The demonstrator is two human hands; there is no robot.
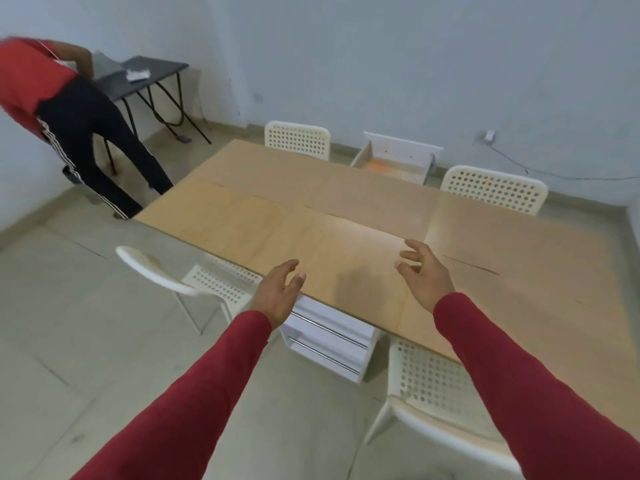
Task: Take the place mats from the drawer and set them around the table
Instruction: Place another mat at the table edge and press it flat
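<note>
Both hands empty: left hand [278, 289] and right hand [420, 271] spread wide over worktop [242, 216]. Place mats [379, 165] show orange in open far drawer [394, 164]. We expect thin, limp; grip stack edge.

4 white chairs [297, 138], bystander [69, 109] by dark folding table [152, 72].

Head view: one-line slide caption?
Both empty hands, left and right, reach over the bare wooden table; a drawer stands open at its far side.
</note>
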